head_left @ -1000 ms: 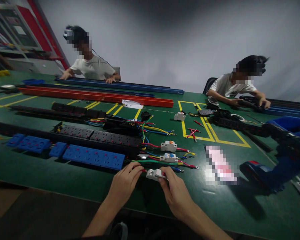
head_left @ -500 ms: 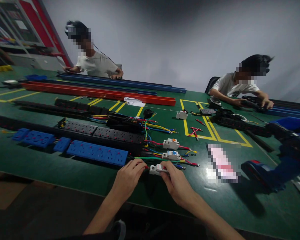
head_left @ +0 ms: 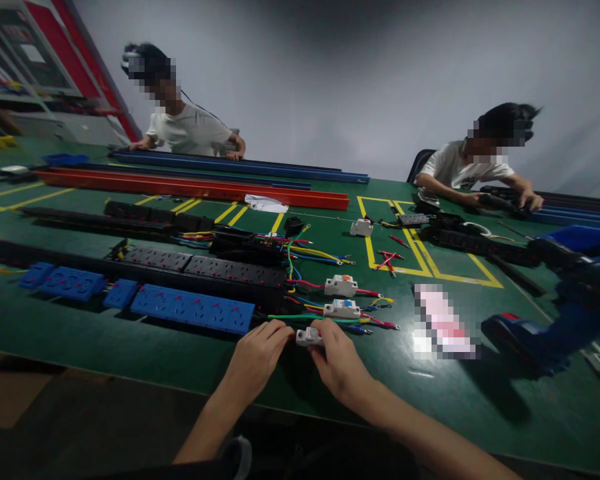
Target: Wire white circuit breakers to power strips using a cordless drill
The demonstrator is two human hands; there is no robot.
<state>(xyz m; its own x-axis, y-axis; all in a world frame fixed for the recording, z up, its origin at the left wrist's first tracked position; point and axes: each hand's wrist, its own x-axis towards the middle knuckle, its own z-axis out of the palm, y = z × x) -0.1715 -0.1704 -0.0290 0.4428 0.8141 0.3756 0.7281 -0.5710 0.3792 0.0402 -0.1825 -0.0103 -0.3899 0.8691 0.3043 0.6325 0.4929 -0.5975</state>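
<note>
My right hand (head_left: pixel 343 363) grips a white circuit breaker (head_left: pixel 307 337) by its right part, just above the table's near side. Pinched in my left hand (head_left: pixel 261 353) is a red wire (head_left: pixel 293 336), whose tip points at the breaker's left end. Whether the tip is inside the terminal I cannot tell. Beyond my hands lie two more breakers, one with a blue switch (head_left: pixel 342 308) and one with an orange switch (head_left: pixel 341 285), with red wires at their ends. A blue socket strip (head_left: pixel 193 309) lies behind my left hand.
Black socket strips (head_left: pixel 235 270) and an orange-red rail (head_left: pixel 195 189) stretch across the green table. A blurred pink-white item (head_left: pixel 445 320) and a blue power tool (head_left: pixel 535 340) sit to the right. Two people (head_left: pixel 190 130) work across the table.
My right hand has moved slightly left with the circuit breaker, closer to my left hand. The person at the far left has lowered a hand to the rails.
</note>
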